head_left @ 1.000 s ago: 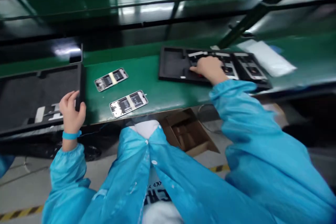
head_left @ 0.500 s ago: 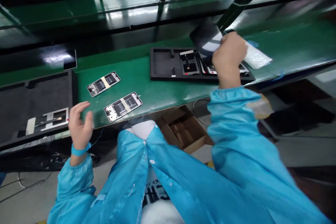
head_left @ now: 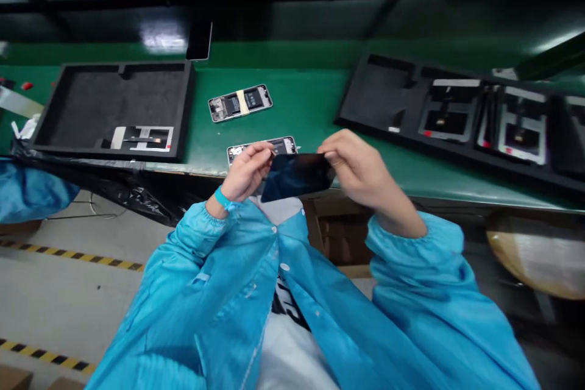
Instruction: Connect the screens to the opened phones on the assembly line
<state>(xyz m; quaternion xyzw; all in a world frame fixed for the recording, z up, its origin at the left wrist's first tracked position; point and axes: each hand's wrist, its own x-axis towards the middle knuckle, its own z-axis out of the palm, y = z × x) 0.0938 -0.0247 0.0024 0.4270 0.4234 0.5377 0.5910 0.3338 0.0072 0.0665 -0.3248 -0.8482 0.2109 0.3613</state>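
A dark, glossy phone screen (head_left: 297, 177) is held level just above the bench's front edge. Its left end is pinched by my left hand (head_left: 249, 170), which wears a blue wrist strap. At the other end, the fingers of my right hand (head_left: 359, 167) grip a corner. Behind the screen and my left hand lies an opened phone (head_left: 286, 145), partly covered from view. Farther back rests a second opened phone (head_left: 240, 102), its batteries showing and a pale strip across its middle.
To the left stands a black foam tray (head_left: 185, 109) with one screen assembly (head_left: 146, 138) inside. Another foam tray (head_left: 375, 88) at the right holds several screen assemblies (head_left: 450, 109). A dark phone-like slab (head_left: 200, 41) lies at the back of the green bench (head_left: 311, 97). A co-worker's blue sleeve (head_left: 34, 192) shows far left.
My right hand has brought the screen from above the right tray to in front of me. My left hand, open before, has come over and closed on its other end. The view has shifted.
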